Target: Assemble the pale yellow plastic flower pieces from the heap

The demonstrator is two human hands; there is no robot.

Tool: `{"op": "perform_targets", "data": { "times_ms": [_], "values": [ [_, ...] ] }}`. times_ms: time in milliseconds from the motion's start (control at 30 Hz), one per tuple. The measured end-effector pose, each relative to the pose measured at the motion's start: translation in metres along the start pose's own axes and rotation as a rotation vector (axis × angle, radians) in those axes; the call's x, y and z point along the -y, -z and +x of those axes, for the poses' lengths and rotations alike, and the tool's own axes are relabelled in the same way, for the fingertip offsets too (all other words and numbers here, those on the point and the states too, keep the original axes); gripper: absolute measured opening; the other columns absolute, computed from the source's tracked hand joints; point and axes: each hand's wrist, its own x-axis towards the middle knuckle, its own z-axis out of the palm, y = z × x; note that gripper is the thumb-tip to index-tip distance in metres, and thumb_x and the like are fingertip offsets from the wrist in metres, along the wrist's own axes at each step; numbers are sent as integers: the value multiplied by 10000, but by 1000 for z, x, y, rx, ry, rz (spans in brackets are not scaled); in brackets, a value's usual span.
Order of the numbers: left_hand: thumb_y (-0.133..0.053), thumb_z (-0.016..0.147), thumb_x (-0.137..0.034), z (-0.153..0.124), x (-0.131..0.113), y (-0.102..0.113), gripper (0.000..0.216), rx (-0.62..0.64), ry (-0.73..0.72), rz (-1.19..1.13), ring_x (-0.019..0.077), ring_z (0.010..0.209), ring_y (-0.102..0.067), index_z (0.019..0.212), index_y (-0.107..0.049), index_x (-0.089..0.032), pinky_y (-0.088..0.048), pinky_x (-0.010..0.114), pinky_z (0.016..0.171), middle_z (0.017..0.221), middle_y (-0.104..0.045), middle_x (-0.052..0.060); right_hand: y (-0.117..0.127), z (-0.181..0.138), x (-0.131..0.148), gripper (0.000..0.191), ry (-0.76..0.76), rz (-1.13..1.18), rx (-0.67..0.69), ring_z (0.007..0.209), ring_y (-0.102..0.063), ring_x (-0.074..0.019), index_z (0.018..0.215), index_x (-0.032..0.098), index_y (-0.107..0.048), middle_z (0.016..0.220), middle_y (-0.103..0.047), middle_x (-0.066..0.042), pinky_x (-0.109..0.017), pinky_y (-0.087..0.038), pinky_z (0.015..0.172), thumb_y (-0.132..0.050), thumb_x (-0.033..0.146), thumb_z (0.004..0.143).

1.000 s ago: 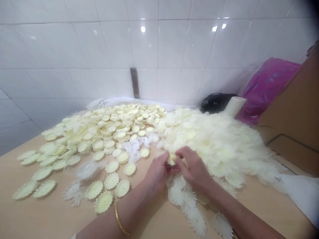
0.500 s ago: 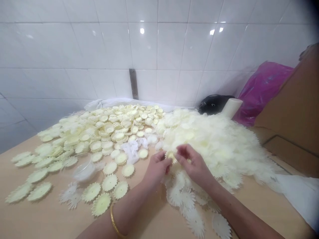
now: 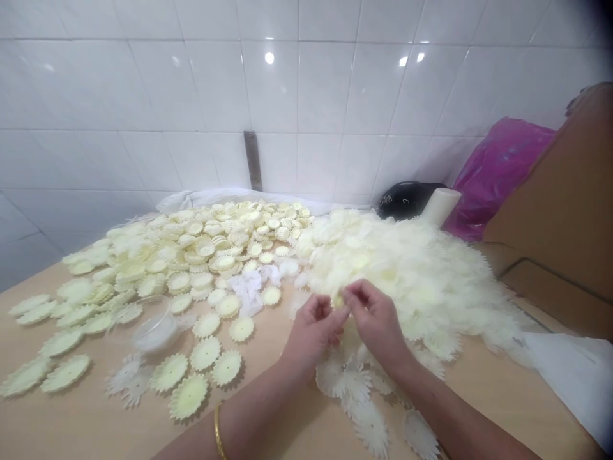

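Between my two hands is a small pale-yellow scalloped disc (image 3: 338,299), mostly covered by fingers. My left hand (image 3: 317,326) is closed on its near-left side, thumb pressed against it. Pinching its right edge is my right hand (image 3: 372,314), thumb and forefinger together. Beneath and behind the hands spreads a heap of thin, translucent white petal-edged pieces (image 3: 397,262). To the left lie several thicker pale-yellow toothed discs (image 3: 205,352), some with a small hole in the middle, and a large pile of similar discs (image 3: 191,246) behind them.
A clear round tub (image 3: 156,332) with whitish contents stands on the wooden table (image 3: 268,415) at left. Crumpled white tissue (image 3: 246,291) lies mid-table. At the right are a white roll (image 3: 441,206), a black bundle (image 3: 405,199), a magenta bag (image 3: 502,166) and a cardboard box (image 3: 555,230).
Both hands have shifted slightly right and drawn closer together, and the fingers now cover more of the small disc. The whole view has moved a little.
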Motion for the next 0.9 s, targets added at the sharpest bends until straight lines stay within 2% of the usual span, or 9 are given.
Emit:
{"op": "perform_targets", "data": {
  "times_ms": [200,367,567,900],
  "values": [
    [-613,684,-397,-2,1,-2,300,-8,4,-5,114,646,-515,823,-485,-165,-398,213,521,690,-476,-8,-1,-1,0,171,-25,6,-7,558,-465,-117,621,171,-489,578,-509,16,-233,-379,541,-509,278,752],
    [-583,713,-341,-2,3,0,214,-16,-23,41,109,580,-501,710,-476,-155,-396,233,540,616,-508,-1,0,-2,3,209,-102,106,102,523,-467,-109,606,172,-478,549,-493,27,-230,-391,520,-513,310,759],
    [-546,741,-320,0,5,2,209,-49,-83,41,67,481,-403,656,-430,-168,-348,203,481,523,-432,-44,0,-3,0,223,-90,84,114,547,-442,-105,601,166,-471,558,-480,25,-225,-369,526,-508,311,767],
    [-525,737,-435,-2,2,3,319,-63,-83,47,54,407,-344,611,-380,-180,-291,182,400,459,-364,-64,-4,-8,6,233,-90,54,178,584,-474,-116,616,175,-439,569,-463,27,-229,-367,541,-466,315,800]
  ]
}}
